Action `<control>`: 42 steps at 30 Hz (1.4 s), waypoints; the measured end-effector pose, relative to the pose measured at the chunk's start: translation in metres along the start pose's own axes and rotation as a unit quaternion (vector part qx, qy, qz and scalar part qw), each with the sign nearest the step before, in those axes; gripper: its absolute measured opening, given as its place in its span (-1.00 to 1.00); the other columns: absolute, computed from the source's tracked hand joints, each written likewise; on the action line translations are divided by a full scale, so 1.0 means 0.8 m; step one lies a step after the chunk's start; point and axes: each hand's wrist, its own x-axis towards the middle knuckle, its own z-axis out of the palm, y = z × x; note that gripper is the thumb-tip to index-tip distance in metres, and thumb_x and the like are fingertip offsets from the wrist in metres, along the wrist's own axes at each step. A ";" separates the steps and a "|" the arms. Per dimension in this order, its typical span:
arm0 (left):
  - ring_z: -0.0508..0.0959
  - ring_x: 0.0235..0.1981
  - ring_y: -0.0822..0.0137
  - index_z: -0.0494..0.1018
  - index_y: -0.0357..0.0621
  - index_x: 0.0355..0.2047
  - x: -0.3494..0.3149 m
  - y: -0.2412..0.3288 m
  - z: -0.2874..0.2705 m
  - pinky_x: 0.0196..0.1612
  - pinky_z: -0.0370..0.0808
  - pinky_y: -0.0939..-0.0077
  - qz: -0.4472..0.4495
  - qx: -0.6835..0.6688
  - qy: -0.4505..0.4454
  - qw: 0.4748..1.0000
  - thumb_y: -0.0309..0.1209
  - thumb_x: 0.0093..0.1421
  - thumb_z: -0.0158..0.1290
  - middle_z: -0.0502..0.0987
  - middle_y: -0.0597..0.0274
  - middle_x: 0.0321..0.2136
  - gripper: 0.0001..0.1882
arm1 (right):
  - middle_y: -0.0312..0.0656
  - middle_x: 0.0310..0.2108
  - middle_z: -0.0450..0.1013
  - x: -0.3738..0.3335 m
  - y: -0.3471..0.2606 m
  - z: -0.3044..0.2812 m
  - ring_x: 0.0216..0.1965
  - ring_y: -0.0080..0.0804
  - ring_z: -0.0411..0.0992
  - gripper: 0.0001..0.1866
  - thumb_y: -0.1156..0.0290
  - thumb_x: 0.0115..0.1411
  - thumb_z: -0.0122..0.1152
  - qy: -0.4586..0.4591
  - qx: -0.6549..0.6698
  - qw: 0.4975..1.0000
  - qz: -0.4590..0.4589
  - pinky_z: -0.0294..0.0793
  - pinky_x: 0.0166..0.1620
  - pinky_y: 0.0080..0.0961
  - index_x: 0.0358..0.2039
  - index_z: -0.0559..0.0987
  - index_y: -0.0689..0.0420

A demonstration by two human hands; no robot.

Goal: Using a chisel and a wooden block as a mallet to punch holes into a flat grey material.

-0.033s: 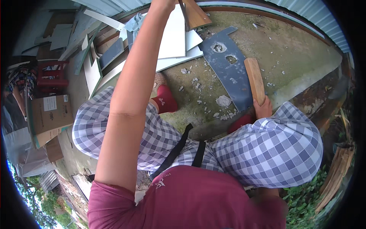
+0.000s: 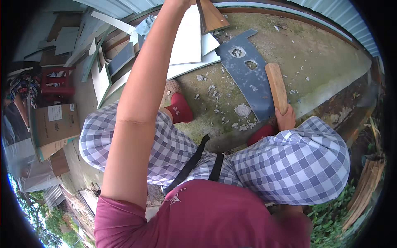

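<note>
My right hand (image 2: 285,118) is wrapped round the lower end of a wooden block (image 2: 276,87), a long squared piece that points away from me. Beside it on the ground lies a dark grey board (image 2: 247,74) with two ragged holes, and the block overlaps its right edge. My left arm stretches far forward, and my left hand (image 2: 178,3) is cut off by the upper edge of the view, so its fingers are hidden. Right by that hand is a tilted brown wooden board (image 2: 213,17), above white panels (image 2: 187,41); whether the hand grips it cannot be made out.
White rubble (image 2: 242,110) is scattered on the mossy concrete between my feet. Offcuts and a light blue cloth (image 2: 145,25) are piled at the far left. A cardboard box (image 2: 56,124) and a red plastic chair (image 2: 58,82) stand left; split wood (image 2: 364,192) lies right.
My left arm has shifted very slightly to the left. My right hand and the wooden block have stayed in place.
</note>
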 end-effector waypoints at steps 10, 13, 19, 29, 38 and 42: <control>0.43 -0.52 0.51 0.37 -0.24 -0.36 -0.043 -0.045 0.121 -0.39 0.42 0.57 -0.014 -0.031 -0.094 0.995 -0.24 0.01 0.22 0.47 0.29 -0.55 -0.64 | 0.01 0.05 0.26 -0.006 -0.012 -0.012 0.12 0.04 0.17 -0.24 0.00 -0.02 0.29 -0.035 0.037 0.997 0.057 0.20 0.09 -0.04 0.14 0.27 0.05; 0.40 -0.50 0.53 0.36 -0.16 -0.38 -0.068 -0.087 0.141 -0.40 0.37 0.57 -0.043 0.021 -0.088 0.995 -0.27 0.04 0.22 0.44 0.35 -0.52 -0.70 | 0.00 0.04 0.27 -0.008 -0.017 -0.015 0.11 0.03 0.19 -0.26 0.04 -0.02 0.30 -0.029 0.035 0.997 0.058 0.20 0.09 -0.06 0.13 0.28 0.06; 0.39 -0.49 0.53 0.34 -0.15 -0.36 -0.098 -0.148 0.159 -0.38 0.36 0.58 -0.054 -0.041 0.020 0.997 -0.36 0.08 0.19 0.44 0.36 -0.48 -0.75 | -0.01 0.01 0.30 -0.007 -0.020 -0.016 0.06 0.03 0.23 -0.28 0.08 -0.02 0.31 -0.022 0.034 0.998 0.051 0.23 0.08 -0.12 0.11 0.30 0.08; 0.41 -0.43 0.47 0.28 -0.22 -0.28 -0.111 -0.200 0.173 -0.27 0.40 0.54 -0.066 -0.064 0.086 0.992 -0.39 0.09 0.16 0.43 0.29 -0.44 -0.70 | 0.02 0.01 0.30 -0.011 -0.025 -0.019 0.04 0.04 0.25 -0.28 0.10 -0.01 0.31 -0.027 0.024 0.998 0.050 0.25 0.07 -0.15 0.11 0.29 0.12; 0.41 -0.40 0.44 0.28 -0.25 -0.20 -0.119 -0.200 0.170 -0.23 0.38 0.51 -0.082 -0.097 0.160 0.979 -0.42 0.12 0.13 0.42 0.26 -0.41 -0.68 | 0.02 0.00 0.31 -0.011 -0.028 -0.024 0.03 0.04 0.26 -0.28 0.10 -0.01 0.32 -0.025 0.032 0.998 0.049 0.25 0.06 -0.15 0.11 0.29 0.13; 0.41 -0.36 0.42 0.28 -0.26 -0.16 -0.123 -0.201 0.167 -0.20 0.37 0.49 -0.099 -0.108 0.191 0.970 -0.41 0.13 0.12 0.43 0.24 -0.38 -0.66 | 0.02 -0.01 0.31 -0.012 -0.026 -0.022 0.02 0.04 0.27 -0.28 0.09 -0.01 0.31 -0.010 0.036 0.999 0.036 0.26 0.05 -0.14 0.10 0.29 0.14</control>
